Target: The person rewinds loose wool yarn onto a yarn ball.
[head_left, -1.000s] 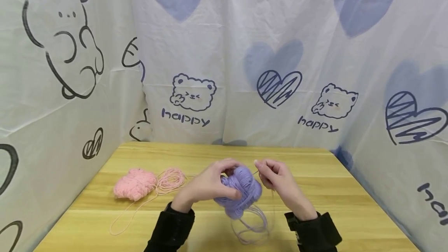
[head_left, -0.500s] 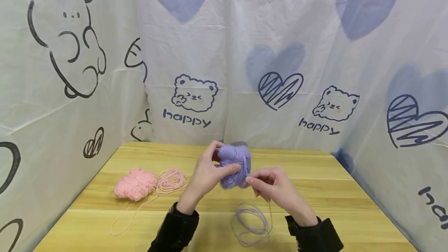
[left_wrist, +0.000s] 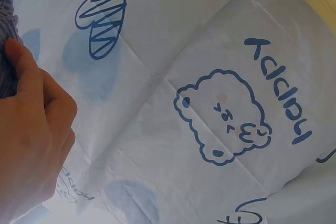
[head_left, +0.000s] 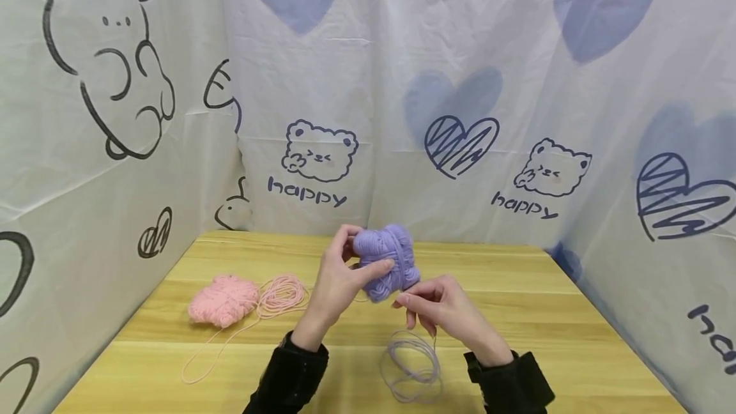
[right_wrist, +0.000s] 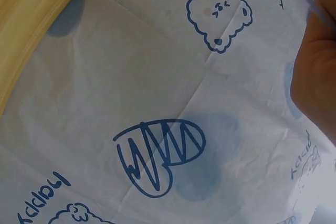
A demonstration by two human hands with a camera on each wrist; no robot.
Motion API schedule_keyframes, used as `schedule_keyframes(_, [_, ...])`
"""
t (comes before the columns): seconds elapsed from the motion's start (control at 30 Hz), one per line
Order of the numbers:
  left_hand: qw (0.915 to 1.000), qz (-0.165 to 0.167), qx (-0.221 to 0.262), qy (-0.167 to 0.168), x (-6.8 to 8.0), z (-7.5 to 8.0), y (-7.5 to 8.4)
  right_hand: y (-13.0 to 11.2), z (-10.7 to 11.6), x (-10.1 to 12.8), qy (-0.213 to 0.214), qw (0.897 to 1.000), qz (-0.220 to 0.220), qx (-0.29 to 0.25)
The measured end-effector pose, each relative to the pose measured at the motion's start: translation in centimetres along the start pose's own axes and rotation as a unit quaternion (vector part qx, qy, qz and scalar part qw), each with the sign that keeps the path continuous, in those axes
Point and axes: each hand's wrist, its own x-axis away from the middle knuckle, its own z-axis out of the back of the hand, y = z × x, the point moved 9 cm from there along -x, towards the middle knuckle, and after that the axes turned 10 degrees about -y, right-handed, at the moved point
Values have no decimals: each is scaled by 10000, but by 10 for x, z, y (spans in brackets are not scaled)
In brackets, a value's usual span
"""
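Observation:
A skein of purple yarn (head_left: pixel 382 251) is held up over the table by my left hand (head_left: pixel 345 280), thumb across its front and fingers behind it. Strands wrap around the skein's middle. Just below and to the right of it, my right hand (head_left: pixel 448 308) pinches the purple strand between thumb and forefinger. From that hand the strand drops to loose purple loops (head_left: pixel 411 366) on the table. In the left wrist view, the left hand (left_wrist: pixel 37 114) grips the skein (left_wrist: pixel 7 45) at the left edge. Only part of the right hand (right_wrist: pixel 317 72) shows in the right wrist view.
A pink yarn bundle (head_left: pixel 223 301) lies at the left of the wooden table (head_left: pixel 517 337), beside coiled pink strands (head_left: pixel 282 296) and a trailing pink loop. Fabric sheets printed with hearts and bears (head_left: pixel 319 152) hang behind and on both sides.
My left hand has raised and turned the purple skein away from me. My right hand has moved down and left with the strand, below the skein. The pink yarn has stayed put.

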Motion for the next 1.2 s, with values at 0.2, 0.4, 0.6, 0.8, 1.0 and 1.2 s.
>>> schedule_keyframes(0.2, [9932,3,1086,-408,0,-3,0,5,1,-1,2,9994,-57,-328])
schedule_keyframes(0.4, [9677,36,1702,-1861,2,-20,1,6,4,2,-144,9984,382,-384])
schedule_keyframes(0.6, [9461,44,1051,-3064,12,-40,5,4,16,8,87,9994,327,-77])
schedule_keyframes(0.8, [9396,47,-286,-3411,16,-47,0,2,24,10,555,9983,-31,-183])
schedule_keyframes(1.0, [9504,102,-1406,-2773,10,-41,-6,-12,26,14,766,9961,425,-140])
schedule_keyframes(1.2, [9826,339,-1299,-1283,0,-18,-10,-25,19,16,643,9952,743,46])
